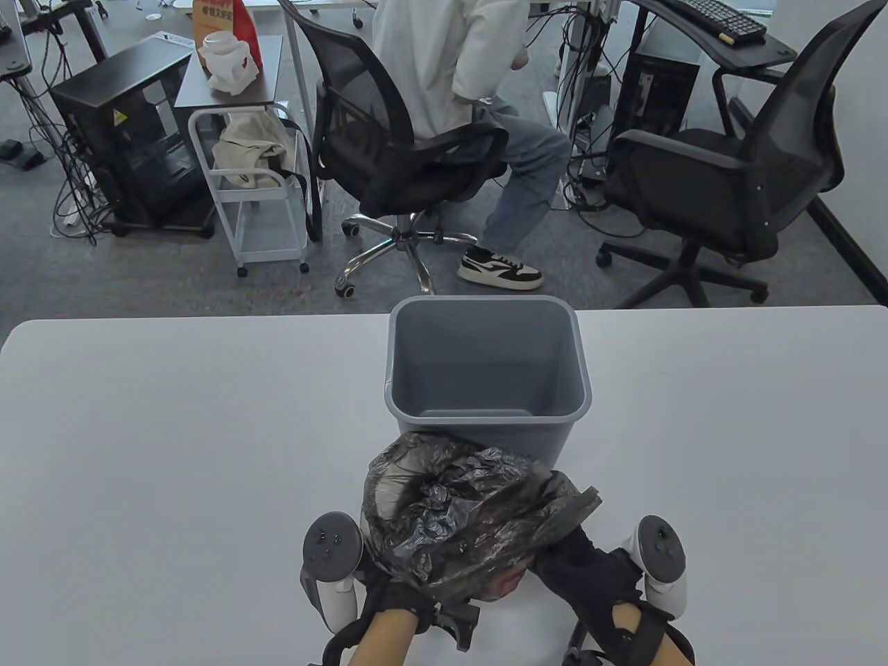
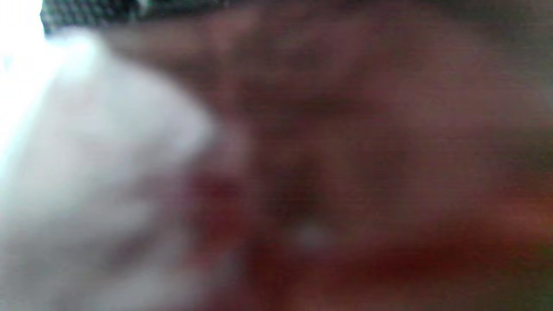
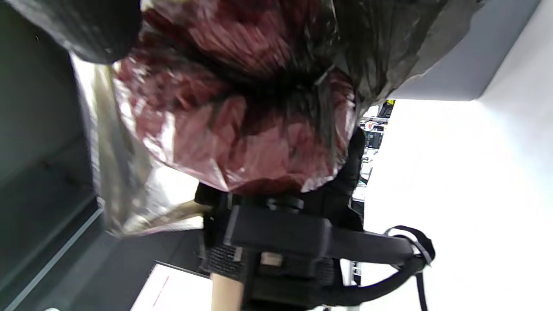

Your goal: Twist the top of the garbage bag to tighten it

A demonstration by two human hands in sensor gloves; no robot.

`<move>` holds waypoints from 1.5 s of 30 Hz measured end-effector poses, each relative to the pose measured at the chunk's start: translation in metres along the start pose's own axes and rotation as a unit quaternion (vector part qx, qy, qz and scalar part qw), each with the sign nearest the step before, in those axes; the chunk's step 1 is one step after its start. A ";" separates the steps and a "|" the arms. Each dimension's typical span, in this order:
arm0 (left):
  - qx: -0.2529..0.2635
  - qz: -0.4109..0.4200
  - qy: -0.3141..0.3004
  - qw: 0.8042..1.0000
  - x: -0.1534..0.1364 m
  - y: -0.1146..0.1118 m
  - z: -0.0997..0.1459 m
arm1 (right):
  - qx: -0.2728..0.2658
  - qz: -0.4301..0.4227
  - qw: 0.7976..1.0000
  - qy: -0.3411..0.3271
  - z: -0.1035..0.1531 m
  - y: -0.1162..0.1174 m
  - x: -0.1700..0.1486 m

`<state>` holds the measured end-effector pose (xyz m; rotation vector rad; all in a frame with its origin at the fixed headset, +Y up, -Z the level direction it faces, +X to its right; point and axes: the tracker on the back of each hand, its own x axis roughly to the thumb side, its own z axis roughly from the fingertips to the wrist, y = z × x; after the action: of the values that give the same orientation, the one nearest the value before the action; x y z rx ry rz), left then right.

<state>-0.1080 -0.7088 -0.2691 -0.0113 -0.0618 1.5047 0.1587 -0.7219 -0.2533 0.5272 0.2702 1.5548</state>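
A filled, crumpled black garbage bag (image 1: 461, 517) stands on the white table (image 1: 166, 444) just in front of the grey bin. Reddish contents show through the thin plastic in the right wrist view (image 3: 242, 125). My left hand (image 1: 392, 593) holds the bag's lower left side; its fingers are hidden under the plastic. My right hand (image 1: 579, 558) grips the bag's right side, fingers partly hidden under a fold. The left wrist view is a blur of reddish bag (image 2: 367, 151) pressed close to the camera. The left hand also shows in the right wrist view (image 3: 345, 172), below the bag.
An empty grey waste bin (image 1: 485, 374) stands at the table's far edge, right behind the bag. Beyond the table are office chairs (image 1: 728, 180), a seated person (image 1: 472, 90), a white cart (image 1: 257, 180) and computer towers.
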 end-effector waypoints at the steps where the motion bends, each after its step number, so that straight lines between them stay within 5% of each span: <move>1: -0.015 0.007 -0.003 1.000 0.000 -0.002 -0.001 | -0.020 0.006 1.000 0.003 0.001 -0.001 -0.001; 5: -0.093 0.058 -0.009 0.994 0.000 -0.005 -0.005 | -0.118 -0.098 0.987 0.039 0.005 -0.010 -0.011; 16: 0.009 0.016 0.009 1.000 0.001 0.003 0.001 | -0.036 -0.060 0.997 -0.011 0.002 0.000 -0.002; 24: -0.069 0.033 0.006 0.997 0.002 -0.008 -0.001 | -0.136 -0.052 0.989 0.019 0.007 -0.016 -0.007; 30: -0.097 0.060 0.006 0.993 0.002 -0.008 -0.003 | -0.110 -0.072 0.990 0.050 0.008 -0.013 -0.013; 36: -0.111 0.044 0.012 0.993 0.000 -0.012 -0.003 | -0.094 -0.049 0.994 -0.006 0.006 -0.013 -0.003; 39: -0.122 0.058 0.007 0.991 0.002 -0.013 -0.003 | -0.129 -0.089 0.987 0.025 0.008 -0.015 -0.008; 45: -0.097 0.054 -0.003 0.994 0.004 -0.011 -0.003 | -0.075 -0.112 0.988 0.074 0.008 -0.012 -0.016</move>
<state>-0.0968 -0.7059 -0.2710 -0.1691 -0.2161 1.6027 0.1724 -0.7381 -0.2548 0.2544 0.3126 1.3831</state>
